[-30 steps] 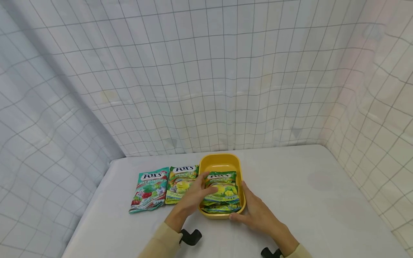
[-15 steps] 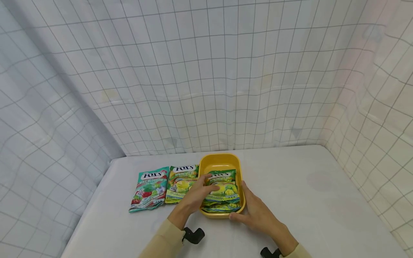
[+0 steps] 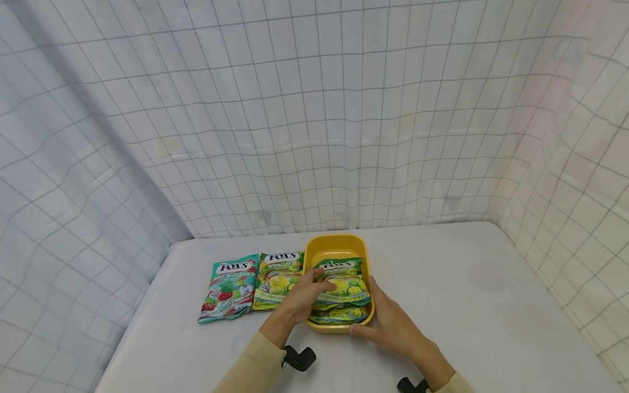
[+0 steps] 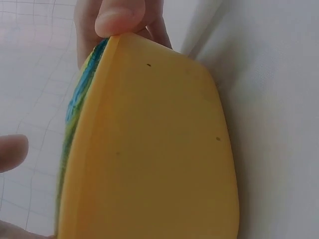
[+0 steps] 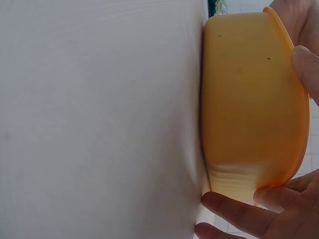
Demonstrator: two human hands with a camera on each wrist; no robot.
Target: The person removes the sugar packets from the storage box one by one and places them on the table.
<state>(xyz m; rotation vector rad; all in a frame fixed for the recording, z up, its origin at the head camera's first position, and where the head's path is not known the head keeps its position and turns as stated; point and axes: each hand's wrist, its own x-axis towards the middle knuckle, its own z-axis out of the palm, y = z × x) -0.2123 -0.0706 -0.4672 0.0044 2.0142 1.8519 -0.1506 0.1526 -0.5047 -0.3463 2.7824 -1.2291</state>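
Note:
A yellow plastic tray [image 3: 328,245] stands on the white table with green Fox's Spring Tea candy bags in it. The upper candy bag [image 3: 348,285] lies on another candy bag [image 3: 339,315] at the near end. My left hand [image 3: 298,299] reaches over the tray's left side, index finger and thumb extended at the upper bag. In the left wrist view its thumb [image 4: 14,152] stands apart from the tray. My right hand [image 3: 393,326] holds the tray's near right corner, thumb [image 5: 305,67] at the rim and fingers along the right side.
Left of the tray lies another Spring Tea candy bag [image 3: 277,281], partly covered by the left hand. Beside it is a teal Mint Blossom candy bag [image 3: 230,288]. White grid-patterned cloth [image 3: 339,120] rises behind and at both sides of the table.
My left hand has moved slightly right, and the upper candy bag has shifted and turned a little in the tray. The right hand keeps its hold on the tray.

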